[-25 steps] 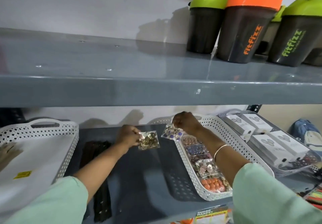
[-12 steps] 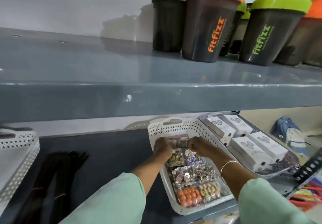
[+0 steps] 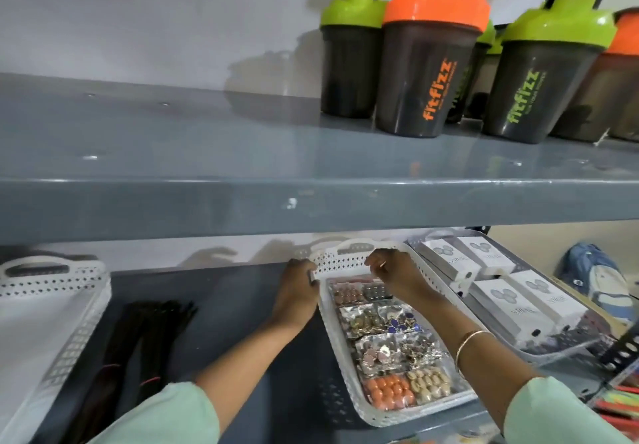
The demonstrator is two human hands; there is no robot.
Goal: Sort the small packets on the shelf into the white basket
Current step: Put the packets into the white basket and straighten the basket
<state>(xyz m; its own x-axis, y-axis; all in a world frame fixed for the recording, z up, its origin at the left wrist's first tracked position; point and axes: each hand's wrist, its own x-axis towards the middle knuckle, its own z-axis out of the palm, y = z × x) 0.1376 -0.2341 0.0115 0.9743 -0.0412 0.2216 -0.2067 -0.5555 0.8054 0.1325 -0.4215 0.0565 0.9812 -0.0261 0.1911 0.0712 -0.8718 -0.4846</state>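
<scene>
The white basket [image 3: 325, 326], at lower centre of the frame on the lower shelf [image 3: 224, 291], holds the packets [image 3: 390, 336], laid flat in a row from its far end to its near end. Six can be told apart: a brown-bead one and a dark one at the far end, two foil ones of mixed trinkets in the middle, and an orange-bead one beside a cream-bead one nearest the camera; any lying beneath cannot be counted. No loose packet shows on the bare shelf, so the sorting appears near complete or complete, with only tidying of the basket left. The left hand [image 3: 297, 291] rests against the basket's far left corner, fingers curled onto the rim, holding no packet. The right hand [image 3: 397, 270] hovers over the far end, fingers drawn together; whether it pinches anything cannot be told. Other stock: one second white basket [image 3: 52, 305] at the left edge, a bundle of black strips [image 3: 138, 340], four white boxes [image 3: 498, 281] in a tray at right, and at least five shaker bottles [image 3: 428, 63] on the upper shelf.
</scene>
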